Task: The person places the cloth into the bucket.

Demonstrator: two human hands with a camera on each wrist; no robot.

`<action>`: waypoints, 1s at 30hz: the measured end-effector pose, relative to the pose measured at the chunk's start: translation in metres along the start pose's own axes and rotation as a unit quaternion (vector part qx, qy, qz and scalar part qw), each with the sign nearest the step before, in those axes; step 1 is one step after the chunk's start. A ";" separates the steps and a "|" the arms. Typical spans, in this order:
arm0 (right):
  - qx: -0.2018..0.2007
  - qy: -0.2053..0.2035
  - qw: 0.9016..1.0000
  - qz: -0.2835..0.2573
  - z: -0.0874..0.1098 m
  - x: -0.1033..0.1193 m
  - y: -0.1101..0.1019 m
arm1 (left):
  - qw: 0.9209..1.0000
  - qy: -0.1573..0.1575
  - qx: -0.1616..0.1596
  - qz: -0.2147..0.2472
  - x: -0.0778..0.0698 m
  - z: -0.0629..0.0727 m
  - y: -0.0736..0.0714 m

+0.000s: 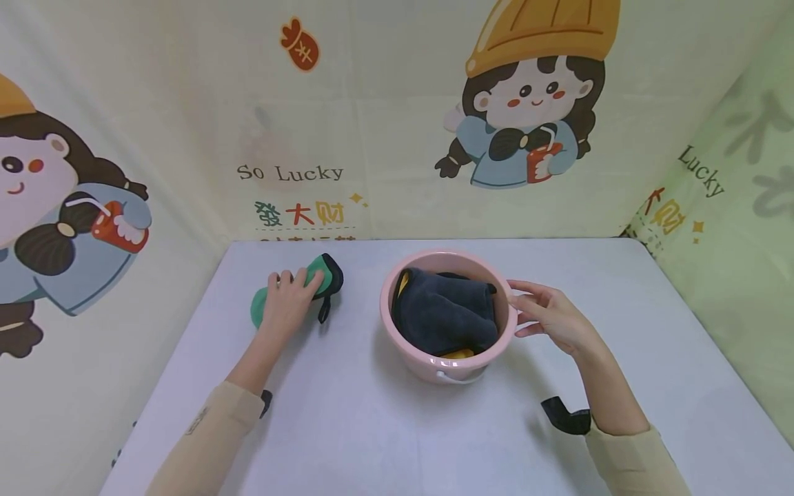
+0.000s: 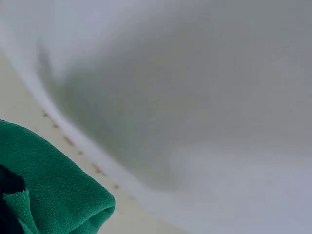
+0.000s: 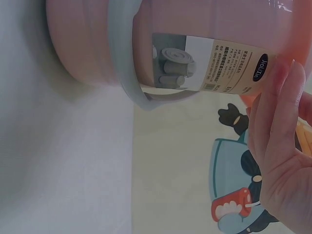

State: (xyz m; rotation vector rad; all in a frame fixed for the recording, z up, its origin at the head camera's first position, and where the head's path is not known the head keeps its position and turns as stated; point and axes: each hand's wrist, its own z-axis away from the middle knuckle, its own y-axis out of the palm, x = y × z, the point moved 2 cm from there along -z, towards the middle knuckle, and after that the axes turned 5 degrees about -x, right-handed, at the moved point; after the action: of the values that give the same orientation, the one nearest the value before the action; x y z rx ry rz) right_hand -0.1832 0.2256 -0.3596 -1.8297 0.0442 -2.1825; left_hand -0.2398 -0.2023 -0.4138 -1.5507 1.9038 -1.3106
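My left hand [image 1: 288,300] grips a folded green cloth [image 1: 319,269] with black trim and a black loop, over the left part of the table. Its plush green folds [image 2: 58,185] fill the lower left of the left wrist view, where the hand is out of sight. A pink bucket [image 1: 387,317] stands upright at the middle, holding a folded dark grey cloth [image 1: 446,310] with yellow showing at its edges. At the bucket's right side is my right hand [image 1: 552,320]; its extended fingers [image 3: 278,107] rest against the wall near the rim.
The bucket's pale handle [image 3: 122,53] hangs down its side, beside a printed label [image 3: 239,68]. A white table [image 1: 335,427] carries everything. Behind and beside it hangs a cloth backdrop [image 1: 397,138] with cartoon figures. Black straps [image 1: 567,417] show at the sleeves.
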 end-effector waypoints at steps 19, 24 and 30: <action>-0.003 0.001 1.000 0.006 -0.001 -0.003 0.001 | 0.982 0.086 -0.169 -0.010 -0.050 -0.047 -0.081; -0.002 -0.001 1.000 0.005 -0.001 -0.004 0.001 | 0.973 0.110 -0.201 -0.022 -0.066 -0.055 -0.096; 0.001 -0.003 1.000 0.002 -0.001 -0.005 0.000 | 0.961 0.149 -0.233 -0.029 -0.086 -0.061 -0.111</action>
State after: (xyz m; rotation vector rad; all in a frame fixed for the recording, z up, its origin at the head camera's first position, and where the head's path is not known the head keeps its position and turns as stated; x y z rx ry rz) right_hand -0.1838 0.2261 -0.3647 -1.8330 0.0457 -2.1746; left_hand -0.1929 -0.0948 -0.3149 -1.7051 2.5185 -1.2348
